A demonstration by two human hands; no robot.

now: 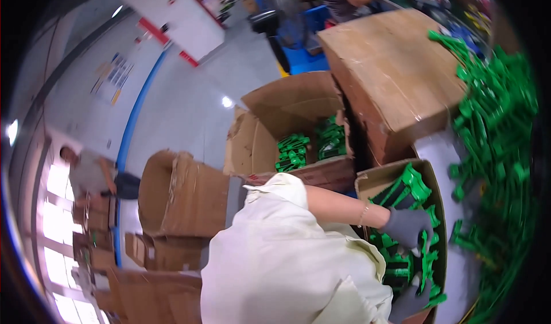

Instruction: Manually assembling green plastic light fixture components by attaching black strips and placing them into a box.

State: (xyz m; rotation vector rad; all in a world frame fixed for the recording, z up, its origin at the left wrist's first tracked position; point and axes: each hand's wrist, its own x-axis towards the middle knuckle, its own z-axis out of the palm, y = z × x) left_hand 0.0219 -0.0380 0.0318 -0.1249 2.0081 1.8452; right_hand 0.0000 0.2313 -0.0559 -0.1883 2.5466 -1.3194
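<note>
Both my hands wear grey gloves and are in an open cardboard box (439, 195) filled with green plastic parts. My left hand (408, 227), its bare forearm reaching across from a cream sleeve, has its fingers closed on a green plastic part (427, 261). Lower in the picture, my right hand (410, 301) grips the other end of that part, its fingers curled and partly hidden. Beside my left hand a larger green plastic part (408, 186) leans inside the box. More green parts lie beneath my hands.
A big closed carton (396, 66) stands beyond the box. Next to it, an open carton (287, 103) holds green parts. Loose green parts (499, 112) are heaped on the white table (459, 272) at right. Brown cartons (195, 200) stand at left. People (92, 175) are farther off.
</note>
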